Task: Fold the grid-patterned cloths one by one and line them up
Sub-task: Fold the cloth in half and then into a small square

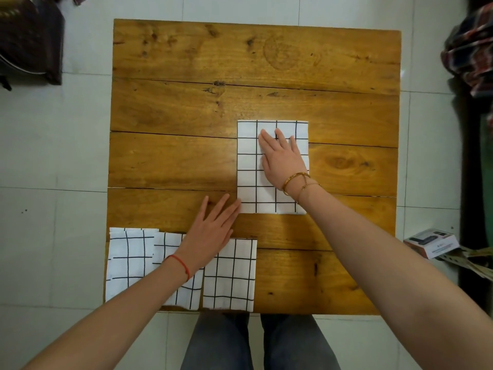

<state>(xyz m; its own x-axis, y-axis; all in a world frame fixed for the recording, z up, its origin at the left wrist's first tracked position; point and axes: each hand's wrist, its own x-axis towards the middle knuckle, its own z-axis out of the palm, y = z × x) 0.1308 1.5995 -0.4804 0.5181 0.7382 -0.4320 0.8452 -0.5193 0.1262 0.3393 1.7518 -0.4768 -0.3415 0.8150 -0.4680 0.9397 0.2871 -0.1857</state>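
White grid cloth under flat right hand, flat left hand touching its corner.

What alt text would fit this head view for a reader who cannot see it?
A person's right hand presses flat on a folded grid-patterned cloth in the middle of a wooden table, while the left hand lies open with fingertips at the cloth's near left corner. Three folded grid cloths sit in a row along the near left edge.

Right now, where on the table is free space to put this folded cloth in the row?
Free: bare wood right of the row's last cloth, along the near edge of the table. The far half is also bare. Crowded: the near-left corner, where three cloths lie.
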